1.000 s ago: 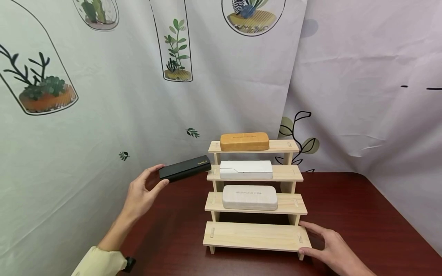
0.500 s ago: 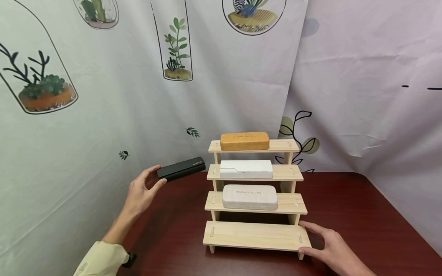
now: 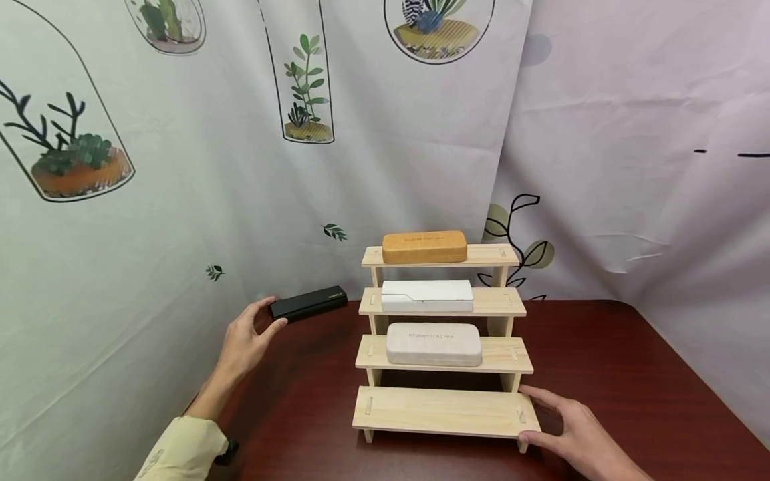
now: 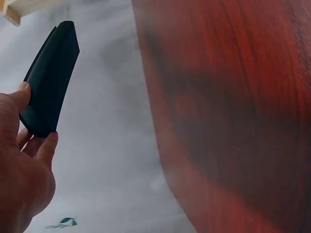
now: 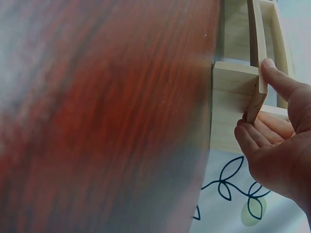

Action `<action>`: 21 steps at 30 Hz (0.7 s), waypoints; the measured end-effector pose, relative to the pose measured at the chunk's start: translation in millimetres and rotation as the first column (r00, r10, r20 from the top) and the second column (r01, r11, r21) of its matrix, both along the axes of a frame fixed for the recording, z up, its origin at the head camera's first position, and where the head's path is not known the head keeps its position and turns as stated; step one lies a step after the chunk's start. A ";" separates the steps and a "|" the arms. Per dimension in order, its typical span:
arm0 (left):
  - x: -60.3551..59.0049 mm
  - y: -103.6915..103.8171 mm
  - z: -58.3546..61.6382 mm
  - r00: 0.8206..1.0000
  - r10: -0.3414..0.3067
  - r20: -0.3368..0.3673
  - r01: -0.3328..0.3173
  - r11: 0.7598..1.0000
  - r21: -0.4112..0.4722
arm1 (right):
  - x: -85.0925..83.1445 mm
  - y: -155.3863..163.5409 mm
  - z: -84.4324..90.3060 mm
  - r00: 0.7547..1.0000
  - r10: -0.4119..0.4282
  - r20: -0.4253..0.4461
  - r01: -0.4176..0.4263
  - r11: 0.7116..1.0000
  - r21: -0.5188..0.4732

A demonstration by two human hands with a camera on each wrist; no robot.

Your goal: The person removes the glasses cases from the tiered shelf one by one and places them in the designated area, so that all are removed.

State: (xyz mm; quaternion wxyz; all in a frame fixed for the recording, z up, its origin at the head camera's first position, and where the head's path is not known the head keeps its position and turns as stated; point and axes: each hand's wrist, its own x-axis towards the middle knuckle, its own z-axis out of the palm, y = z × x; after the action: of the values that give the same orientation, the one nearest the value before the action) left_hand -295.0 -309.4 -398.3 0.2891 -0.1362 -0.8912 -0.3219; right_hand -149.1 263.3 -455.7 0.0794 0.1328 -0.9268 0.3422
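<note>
My left hand [image 3: 245, 341] pinches a long black glasses case [image 3: 309, 304] by its near end, thumb in front and fingers behind. The case is tilted, held up left of a pale wooden four-step display stand [image 3: 445, 409]. In the left wrist view, the dark case [image 4: 51, 80] sits between thumb and fingers. My right hand [image 3: 574, 427] grips the right end of the lowest step, thumb at its front edge. Three more glasses cases lie on the upper steps: a tan one [image 3: 424, 247] on top, a white one [image 3: 427, 296] below it, then a cream one [image 3: 434, 345].
The stand is on a dark red-brown wood table [image 3: 607, 354]. Behind and to the left hangs a pale cloth backdrop [image 3: 240, 180] printed with plants. The lowest step holds no case.
My left hand has carried the black glasses case left and slightly down, away from the stand. The right hand keeps its grip on the lowest step.
</note>
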 end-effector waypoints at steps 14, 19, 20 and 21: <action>-12.7 -15.6 -25.0 0.999 0.043 0.019 -0.041 0.995 -0.088 | -0.3 0.3 -0.2 1.000 0.003 0.031 -0.002 1.000 -0.003; -16.7 -17.6 -29.7 0.996 0.042 0.078 -0.034 0.994 -0.100 | -0.1 0.2 -1.0 1.000 -0.001 0.007 0.001 1.000 0.008; -17.5 -18.0 -30.3 0.995 0.043 0.090 -0.034 0.994 -0.102 | 0.0 0.1 -1.1 1.000 -0.002 0.004 0.002 1.000 0.012; -18.3 -18.3 -31.0 0.994 0.047 0.098 -0.037 0.994 -0.105 | 0.1 0.0 -1.1 1.000 -0.003 0.003 0.003 1.000 0.014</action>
State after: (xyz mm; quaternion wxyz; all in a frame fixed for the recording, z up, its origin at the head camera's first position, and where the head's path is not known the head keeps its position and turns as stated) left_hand -313.4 -327.7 -429.2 0.2434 -0.1160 -0.9226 -0.2758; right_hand -149.0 263.3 -456.8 0.0775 0.1316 -0.9295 0.3357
